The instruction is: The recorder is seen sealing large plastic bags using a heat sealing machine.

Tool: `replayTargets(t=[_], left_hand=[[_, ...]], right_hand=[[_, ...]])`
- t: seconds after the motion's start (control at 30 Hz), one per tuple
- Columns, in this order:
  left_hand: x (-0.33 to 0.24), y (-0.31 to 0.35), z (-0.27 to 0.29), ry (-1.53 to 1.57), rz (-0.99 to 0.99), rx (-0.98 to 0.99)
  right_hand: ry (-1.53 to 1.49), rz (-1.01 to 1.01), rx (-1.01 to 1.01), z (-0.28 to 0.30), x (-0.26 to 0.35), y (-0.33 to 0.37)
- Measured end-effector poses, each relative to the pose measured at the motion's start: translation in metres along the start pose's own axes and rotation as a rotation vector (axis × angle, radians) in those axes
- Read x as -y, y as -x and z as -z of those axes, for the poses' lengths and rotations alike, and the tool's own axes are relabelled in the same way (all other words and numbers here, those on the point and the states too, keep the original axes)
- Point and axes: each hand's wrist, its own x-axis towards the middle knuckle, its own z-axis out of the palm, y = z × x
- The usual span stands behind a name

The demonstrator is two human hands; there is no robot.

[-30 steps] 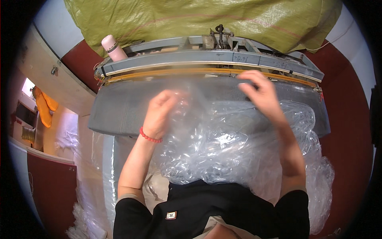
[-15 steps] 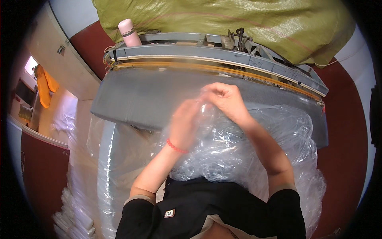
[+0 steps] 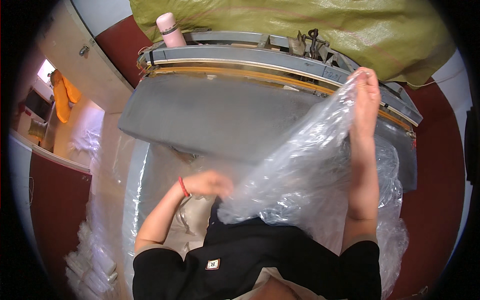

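Note:
A large sheet of clear plastic film (image 3: pixel 295 165) slants across my front, crumpled and shiny. My right hand (image 3: pixel 367 85) is raised at the far right, its fingers closed on the film's upper end, in front of the machine's metal bar. Lower down at the left, my left hand (image 3: pixel 212 183) is beside the film's lower left edge. Motion smears its fingers, so whether they touch the film cannot be made out. Behind the film lies a long, grey-covered bench (image 3: pixel 210 110).
Along the bench's far side runs a grey metal sealing bar (image 3: pixel 240 60) with orange strips. A pink bottle (image 3: pixel 171 32) stands at its left end. Green woven sheeting (image 3: pixel 300 15) hangs behind. More clear film (image 3: pixel 135 200) stands at left, and bundled film (image 3: pixel 92 267) lies on the floor.
My hands were together over the bench and have parted. The right went up and right, pulling the film's end along; the left dropped down and left. The view shifted slightly.

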Motion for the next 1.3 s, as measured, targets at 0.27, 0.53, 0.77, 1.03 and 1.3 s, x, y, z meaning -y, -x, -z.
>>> replayTargets(t=[0.27,0.53,0.77,1.03,1.3], left_hand=[[0.073,0.157,0.075,-0.203,0.551,-0.513],[-0.061,0.128,0.19,-1.12,-0.223,-2.039],[0.067,0.05,0.213,-0.726,0.531,-1.171],[0.118,0.106,0.304,-0.691,0.766,-1.109],[0.064,0.097,0.307,0.508,-0.011,-1.754]], right_hand=[[0.382,0.008,-0.21,0.127,-0.071,-0.022],[0.941,0.061,-0.451,0.298,-0.121,-0.001],[1.63,-0.264,-0.577,0.465,-0.047,0.052],[1.9,-0.406,-0.581,0.479,-0.034,0.074],[1.794,-0.343,-0.571,0.423,-0.019,0.07]])
